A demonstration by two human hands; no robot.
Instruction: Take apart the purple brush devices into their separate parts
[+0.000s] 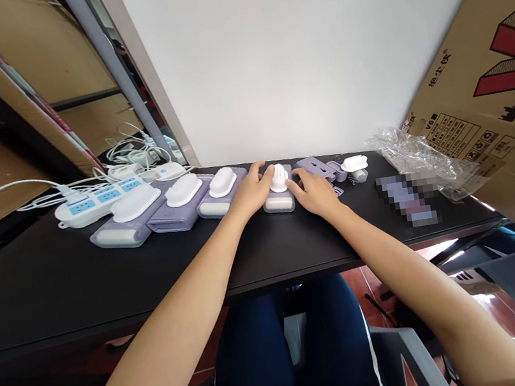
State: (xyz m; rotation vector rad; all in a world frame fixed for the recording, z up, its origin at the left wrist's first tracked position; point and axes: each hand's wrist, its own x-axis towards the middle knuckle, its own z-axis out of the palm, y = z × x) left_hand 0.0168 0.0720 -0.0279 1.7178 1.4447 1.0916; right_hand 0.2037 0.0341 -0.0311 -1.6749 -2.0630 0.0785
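A white ribbed oval piece sits upright on a purple case with a pale, translucent front end. My left hand is at its left side, the thumb against the white piece and the index finger reaching past it. From the right, the thumb of my right hand touches the same piece, its other fingers bent beside the case. Both hands hold the piece between them; some fingertips are hidden. Just left of my left hand lies another purple case with a smooth white oval piece on top.
Two more purple cases with white tops stand further left, by a white power strip with cables. Right of my hands lie purple parts, a white oval piece, a pixelated item, clear plastic wrap and a cardboard box.
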